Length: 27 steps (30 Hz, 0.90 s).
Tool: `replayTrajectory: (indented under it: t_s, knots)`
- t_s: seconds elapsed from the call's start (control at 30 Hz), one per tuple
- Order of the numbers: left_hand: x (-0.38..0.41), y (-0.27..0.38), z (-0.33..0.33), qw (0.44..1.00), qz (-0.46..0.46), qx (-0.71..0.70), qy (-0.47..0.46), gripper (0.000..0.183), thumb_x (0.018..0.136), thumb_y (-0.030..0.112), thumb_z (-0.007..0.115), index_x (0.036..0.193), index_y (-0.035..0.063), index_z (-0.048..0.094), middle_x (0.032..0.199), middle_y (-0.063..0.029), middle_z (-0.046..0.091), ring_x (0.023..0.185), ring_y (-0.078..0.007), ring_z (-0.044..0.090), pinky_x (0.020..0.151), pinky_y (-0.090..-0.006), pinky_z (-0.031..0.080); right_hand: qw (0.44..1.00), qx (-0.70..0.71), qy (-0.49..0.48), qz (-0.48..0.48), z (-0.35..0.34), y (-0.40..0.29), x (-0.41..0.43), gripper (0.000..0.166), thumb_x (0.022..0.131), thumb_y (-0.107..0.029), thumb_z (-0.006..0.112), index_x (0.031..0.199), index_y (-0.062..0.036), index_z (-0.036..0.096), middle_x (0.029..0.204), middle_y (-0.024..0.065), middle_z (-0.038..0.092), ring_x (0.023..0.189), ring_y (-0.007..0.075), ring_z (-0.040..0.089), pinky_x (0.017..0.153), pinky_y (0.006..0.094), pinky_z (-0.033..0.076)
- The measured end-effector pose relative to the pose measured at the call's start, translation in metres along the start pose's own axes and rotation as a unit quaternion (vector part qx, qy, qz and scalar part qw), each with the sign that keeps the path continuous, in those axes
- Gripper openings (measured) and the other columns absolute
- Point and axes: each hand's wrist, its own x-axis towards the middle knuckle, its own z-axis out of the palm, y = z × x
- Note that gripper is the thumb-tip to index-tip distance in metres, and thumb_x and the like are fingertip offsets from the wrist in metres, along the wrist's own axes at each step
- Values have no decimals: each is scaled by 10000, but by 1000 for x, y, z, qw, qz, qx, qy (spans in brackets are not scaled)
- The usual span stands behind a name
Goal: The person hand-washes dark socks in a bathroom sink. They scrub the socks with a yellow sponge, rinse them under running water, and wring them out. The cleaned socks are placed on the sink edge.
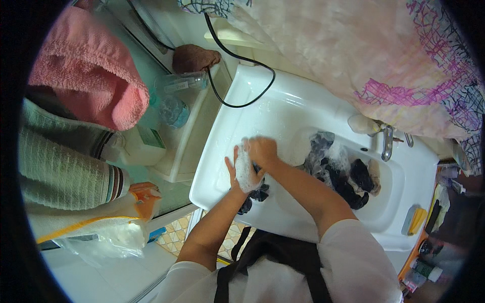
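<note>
My left hand lies spread and covered in white suds over a dark wet cloth on the white washbasin. Beside its fingers, my right hand is curled and slightly blurred; whether it grips a bit of cloth cannot be seen. Part of the dark cloth shows between and below the hands, towards the front edge. To the right, several dark and grey wet cloth pieces lie in the bowl among foam, with a beige piece at their right side.
A metal faucet stands behind the bowl, and a yellow soap bar rests at the right rim. A black cable loops over the back left corner. Towels hang at left near a shelf with bottles; a patterned curtain hangs behind.
</note>
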Motion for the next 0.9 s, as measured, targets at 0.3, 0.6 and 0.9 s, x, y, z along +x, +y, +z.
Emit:
replayTrajectory:
  t_s: [0.3, 0.6, 0.9]
  knots:
    - [5, 3, -3, 999, -3, -32, -32, 823, 763, 519, 467, 1386, 98, 132, 1450, -85, 90, 1338, -284, 30, 999, -572, 66, 1000, 13, 24, -1, -9, 1, -10, 284, 765, -280, 523, 566, -81, 563, 517, 120, 539, 439, 279, 535, 417, 395, 421]
    - [9, 5, -24, 994, 4, -97, -53, 1016, 641, 583, 573, 1366, 18, 141, 1427, -163, 123, 1327, -321, 65, 990, -573, 50, 1000, -13, 4, 28, -26, 19, 14, 246, 767, -282, 537, 621, -89, 585, 631, 129, 578, 567, 296, 571, 492, 414, 448]
    - [-25, -17, 21, 997, 67, 46, 14, 860, 749, 522, 474, 1378, 45, 132, 1442, -132, 89, 1330, -324, 35, 956, -632, 34, 985, 81, -1, -152, -10, -23, -69, 148, 647, -214, 599, 593, -77, 580, 562, 138, 579, 469, 256, 576, 440, 383, 461]
